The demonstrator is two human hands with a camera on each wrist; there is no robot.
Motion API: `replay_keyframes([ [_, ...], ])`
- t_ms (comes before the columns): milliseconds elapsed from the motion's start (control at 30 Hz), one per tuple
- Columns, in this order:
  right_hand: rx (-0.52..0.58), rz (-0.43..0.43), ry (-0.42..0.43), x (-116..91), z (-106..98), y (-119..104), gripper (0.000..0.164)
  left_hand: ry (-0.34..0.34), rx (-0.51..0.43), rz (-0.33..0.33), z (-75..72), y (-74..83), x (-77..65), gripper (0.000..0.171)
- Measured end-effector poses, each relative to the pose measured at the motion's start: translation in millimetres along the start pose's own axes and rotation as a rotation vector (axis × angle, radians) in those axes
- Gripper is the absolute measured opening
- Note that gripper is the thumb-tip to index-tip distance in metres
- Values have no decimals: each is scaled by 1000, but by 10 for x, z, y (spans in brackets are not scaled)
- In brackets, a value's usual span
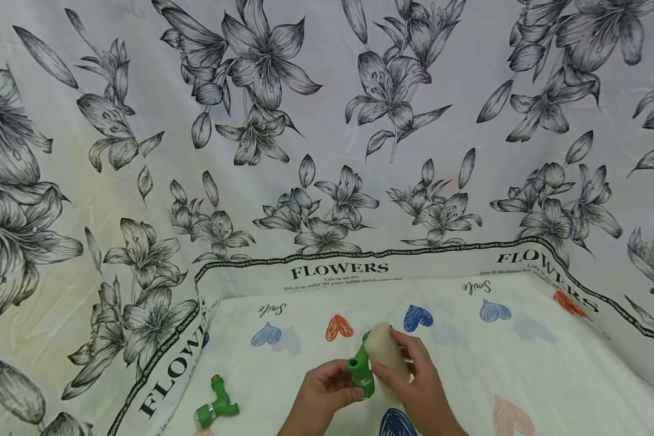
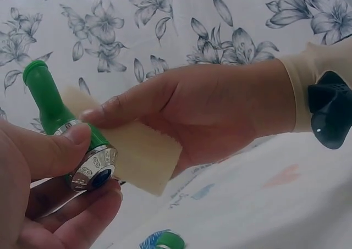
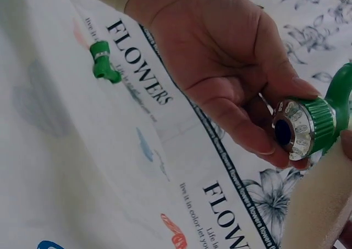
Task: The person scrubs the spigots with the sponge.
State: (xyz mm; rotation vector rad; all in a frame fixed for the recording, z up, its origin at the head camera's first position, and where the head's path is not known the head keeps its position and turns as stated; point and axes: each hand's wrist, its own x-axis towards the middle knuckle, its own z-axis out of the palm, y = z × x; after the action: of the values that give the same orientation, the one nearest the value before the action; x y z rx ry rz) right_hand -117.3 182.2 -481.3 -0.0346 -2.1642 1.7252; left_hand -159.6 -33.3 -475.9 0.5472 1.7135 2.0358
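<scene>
A green plastic water tap (image 1: 363, 370) with a silver collar is in my left hand (image 1: 324, 390), pinched between thumb and fingers. Its ridged green ring and clear-and-silver end with a dark centre (image 2: 103, 176) show up close in the left wrist view. My right hand (image 1: 424, 387) grips a folded beige cloth (image 1: 390, 358), thumb on the near side and fingers on the far side. The cloth lies right against the tap's side, and in the left wrist view the right thumb is at the green body. Part of the tap is hidden behind the cloth.
A second green tap (image 1: 219, 402) with a silver collar lies on the white heart-printed cover (image 1: 447, 363), to the left of my hands. A white floral sheet (image 1: 327, 133) rises behind and at both sides, with a black printed border near the cover's far edge.
</scene>
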Motion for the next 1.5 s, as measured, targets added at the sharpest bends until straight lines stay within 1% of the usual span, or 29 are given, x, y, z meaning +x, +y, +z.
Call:
replay_keyframes([
  [133, 29, 6, -23, -24, -1, -13, 63, 14, -7, -1, 8, -5, 10, 36],
  [267, 43, 6, -83, -70, 12, -55, 60, 12, -46, 3, 3, -27, 35, 37],
  [333, 55, -17, -122, -95, 20, -80, 60, 19, -65, 4, -7, -39, 46, 38],
  [433, 46, -78, -161, -125, 30, -112, 61, 48, -69, 0, -29, -50, 60, 40],
  [567, 23, -131, -180, -134, 38, -122, 62, 86, -66, -21, -49, -54, 70, 39],
  [733, 9, -125, -176, -126, 35, -113, 63, 86, -65, -30, -40, -46, 66, 39],
  [800, 9, -105, -172, -123, 29, -110, 63, 82, -72, -28, -32, -41, 60, 39],
  [1000, -10, -55, -117, -98, 10, -74, 62, 58, -108, -12, -13, -36, 43, 39],
  [1067, -13, -62, -99, -80, 5, -52, 62, 45, -108, -3, -13, -34, 34, 39],
  [1233, -32, -110, -48, -23, -22, 19, 63, 6, -94, 24, -20, -22, 19, 39],
  [1300, -44, -111, -28, -5, -33, 47, 63, -7, -85, 34, -20, -19, 13, 40],
  [1400, -50, -78, -16, 12, -40, 72, 64, -17, -77, 42, -21, -19, 7, 40],
  [1500, -22, -26, -40, 19, -29, 68, 65, -12, -77, 47, -28, -25, 8, 39],
])
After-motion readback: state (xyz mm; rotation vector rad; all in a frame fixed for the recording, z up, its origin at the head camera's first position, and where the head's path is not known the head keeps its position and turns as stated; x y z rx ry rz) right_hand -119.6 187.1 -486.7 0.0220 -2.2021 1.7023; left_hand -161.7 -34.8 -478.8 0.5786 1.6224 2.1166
